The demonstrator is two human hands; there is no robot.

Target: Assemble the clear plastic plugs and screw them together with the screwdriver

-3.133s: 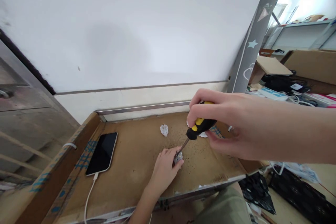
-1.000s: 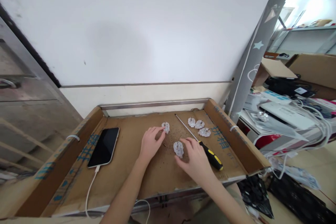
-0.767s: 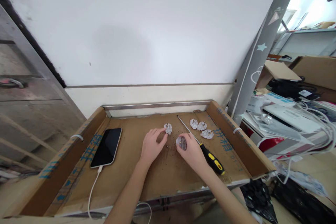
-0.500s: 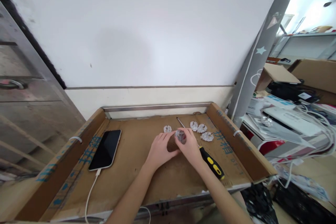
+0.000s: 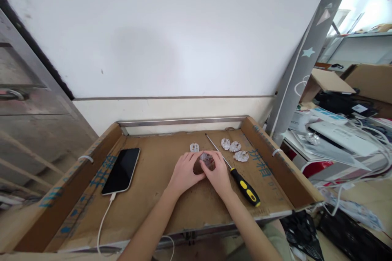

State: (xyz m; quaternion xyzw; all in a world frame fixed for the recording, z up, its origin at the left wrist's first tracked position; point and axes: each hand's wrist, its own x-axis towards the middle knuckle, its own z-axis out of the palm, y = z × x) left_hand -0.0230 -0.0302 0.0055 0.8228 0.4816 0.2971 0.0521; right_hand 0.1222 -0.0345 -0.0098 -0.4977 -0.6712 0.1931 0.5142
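My left hand (image 5: 184, 172) and my right hand (image 5: 218, 174) meet over the middle of the cardboard, fingers curled together around a small clear plastic piece (image 5: 206, 157). Fingers cover much of it, so its exact kind does not show. Just beyond my left fingertips lies a clear plastic part with metal pins (image 5: 194, 147). Similar parts are grouped further right: one at the back (image 5: 225, 143), another beside it (image 5: 235, 146), and a third nearer (image 5: 241, 156). A black and yellow screwdriver (image 5: 246, 187) rests to the right of my right hand, its shaft pointing away from me.
Cardboard walls edge the work surface (image 5: 153, 212) left and right. On the left lies a phone (image 5: 121, 171) with a white charging cable (image 5: 105, 216). A white wall stands behind. Papers, cables and an open carton (image 5: 332, 81) crowd the right side.
My hands have shifted slightly left with the clear plastic piece, and the right fingers have turned inward over it. More of the screwdriver shows now. The camera view has moved a little.
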